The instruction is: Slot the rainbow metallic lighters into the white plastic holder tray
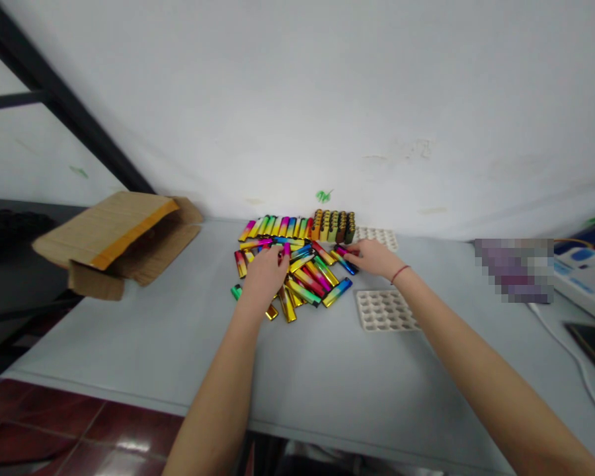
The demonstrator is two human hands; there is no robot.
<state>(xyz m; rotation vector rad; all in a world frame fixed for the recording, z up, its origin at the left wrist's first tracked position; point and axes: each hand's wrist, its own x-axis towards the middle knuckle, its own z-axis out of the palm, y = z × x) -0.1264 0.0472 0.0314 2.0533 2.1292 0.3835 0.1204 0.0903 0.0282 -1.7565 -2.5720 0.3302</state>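
Shiny, multi-coloured lighters (311,281) lie in a loose heap in the middle of the table. My left hand (264,274) is over the heap's left side, its fingers closed on a magenta-ended lighter (286,251) that points up. At the heap's right edge, my right hand (371,256), with a red cord at the wrist, has its fingers closed around the end of a blue and magenta lighter (346,260). Behind the heap, a row of lighters (277,227) lies side by side. Beside it a block of lighters (333,226) stands upright, dark ends up.
A white tray with holes (384,311) lies under my right forearm; another holed tray (378,237) is by the wall. An open cardboard box (114,231) lies at the left. A pixelated item (515,271), a white cable (570,350) and a dark flat device (592,347) are on the right.
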